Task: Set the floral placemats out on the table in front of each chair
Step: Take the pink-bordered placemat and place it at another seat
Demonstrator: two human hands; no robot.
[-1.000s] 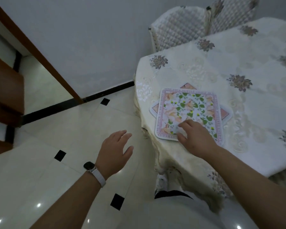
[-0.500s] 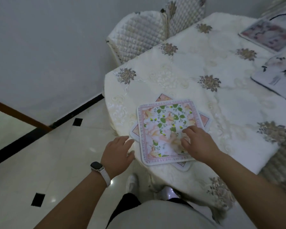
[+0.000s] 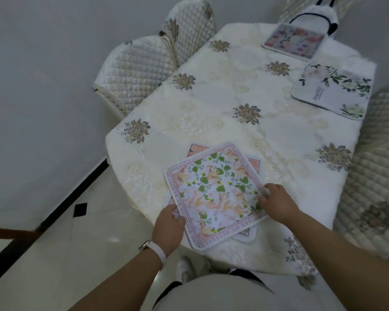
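A floral placemat (image 3: 213, 191) with a pink border lies turned on top of a second placemat (image 3: 254, 163) near the table's near edge. My left hand (image 3: 169, 227) grips the top mat's left edge. My right hand (image 3: 276, 203) holds its right edge, fingers on the surface. Two more mats lie at the far right: a white one with dark leaves (image 3: 332, 90) and a pinkish one (image 3: 294, 42) at the far end.
The table (image 3: 234, 90) wears a cream cloth with brown flower motifs. Quilted chairs stand at the far left (image 3: 144, 66), far end (image 3: 310, 19) and right side (image 3: 377, 176). Tiled floor (image 3: 54, 243) and a wall lie to the left.
My left hand has come from beside the table to the top mat's left edge. My right hand has slid to its right edge. The view has swung right, showing more table.
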